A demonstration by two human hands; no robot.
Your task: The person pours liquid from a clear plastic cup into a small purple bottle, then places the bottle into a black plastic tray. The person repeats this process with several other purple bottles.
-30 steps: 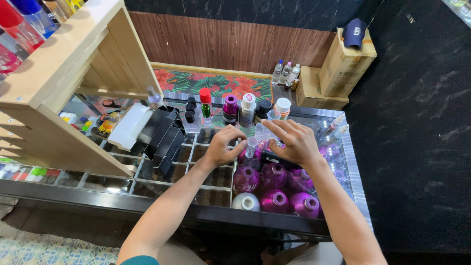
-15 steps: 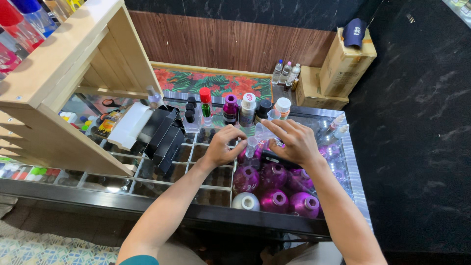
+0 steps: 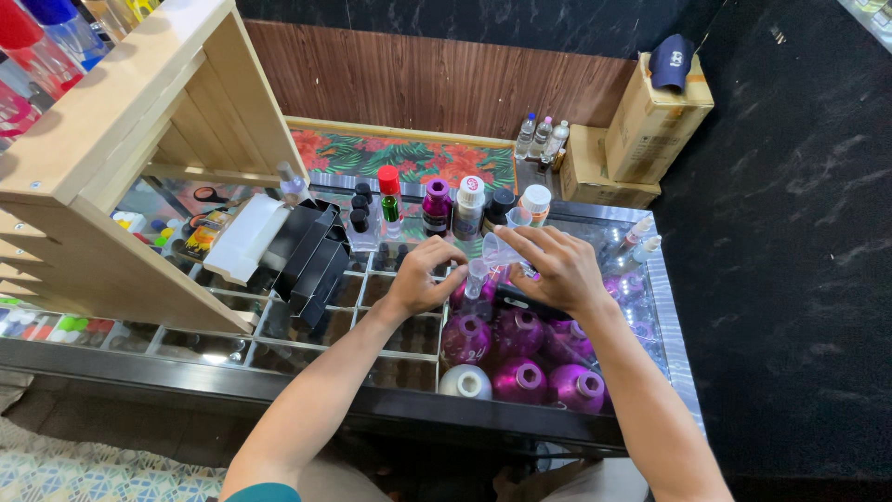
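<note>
My left hand [image 3: 418, 279] curled around small clear bottle [image 3: 476, 277], fingers pinching its neck. My right hand [image 3: 556, 265] holds small clear funnel [image 3: 502, 249] just above bottle mouth, fingers closed narrow on it. Both over glass-topped desk [image 3: 669, 325], above cluster of purple round bottles [image 3: 518, 333] and one white one [image 3: 465, 381]. Row of capped bottles [image 3: 437, 206] behind hands. Black trays [image 3: 311, 251] left.

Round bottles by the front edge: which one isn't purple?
The white bottle, leftmost in the front row. The purple bottles beside and behind it are all shiny magenta.
</note>
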